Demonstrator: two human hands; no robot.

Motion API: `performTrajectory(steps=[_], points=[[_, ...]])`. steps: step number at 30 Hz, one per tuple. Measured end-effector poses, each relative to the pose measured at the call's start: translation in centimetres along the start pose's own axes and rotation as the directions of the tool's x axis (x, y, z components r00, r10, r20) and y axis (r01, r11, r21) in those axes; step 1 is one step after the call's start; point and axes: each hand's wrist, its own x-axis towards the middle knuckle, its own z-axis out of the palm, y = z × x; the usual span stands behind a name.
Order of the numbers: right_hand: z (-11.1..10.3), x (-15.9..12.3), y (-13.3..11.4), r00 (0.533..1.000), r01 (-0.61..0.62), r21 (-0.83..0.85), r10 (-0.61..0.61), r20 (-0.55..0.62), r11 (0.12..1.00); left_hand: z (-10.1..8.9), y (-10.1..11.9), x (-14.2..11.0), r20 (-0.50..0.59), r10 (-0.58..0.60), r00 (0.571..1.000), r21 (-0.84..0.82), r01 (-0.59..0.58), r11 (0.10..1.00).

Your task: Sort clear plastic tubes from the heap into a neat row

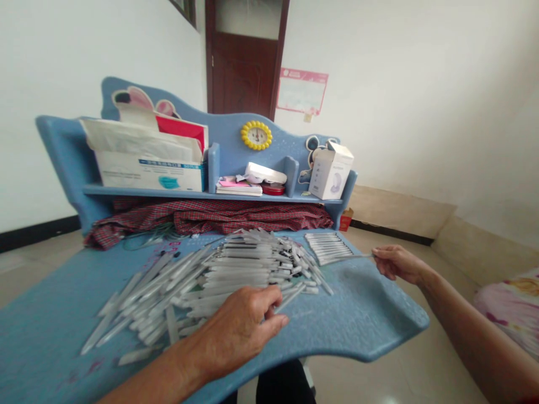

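Right hand (396, 262): held out past the bench's right edge; thumb and fingers pinched together on the end of one slim pen (361, 256), which points left, its far end by the neat row.
Left hand (248, 314): low over the near side of the pile; fingers curled, thumb extended beside the index finger. A pale pen (290, 298) lies by the fingertips; whether they grip it cannot be told.
Loose pile of pens (240, 269): whitish, translucent, some dark ends; middle of the bench, the central ones stacked roughly parallel, those at left slanting.
Neat row of pens (328, 247): laid side by side, right of the pile, near the bench's back.
Bench (345, 320): blue, worn surface, rounded front corner at right.
Checked cloth (252, 216): red and dark, bunched beneath the shelf.
Shelf (177, 196): blue, along the bench's back. Carries a mask box (147, 171) at left, a white case (266, 173) centrally, a small white carton (332, 171) at right.
Flower-shaped clock (256, 135): yellow rim, on the backboard above.
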Motion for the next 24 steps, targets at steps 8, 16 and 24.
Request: performTrajectory(steps=[8, 16, 24], points=[[-1.2, 2.3, 1.4, 0.993, -0.104, -0.054, 0.107, 0.058, 0.993, 0.3, -0.4, 0.0, 0.062, 0.0, 0.998, 0.057, -0.003, 0.998], [-1.1, 3.2, 2.1, 0.986, -0.141, -0.125, 0.15, 0.071, 0.982, 0.6, -0.6, -0.1, 0.054, 0.016, 0.998, 0.058, -0.02, 0.998], [-0.4, 4.2, 2.2, 0.976, -0.216, -0.259, 0.216, -0.03, 0.941, 0.7, -0.7, -0.2, 0.069, 0.016, 0.998, 0.048, -0.02, 0.999]])
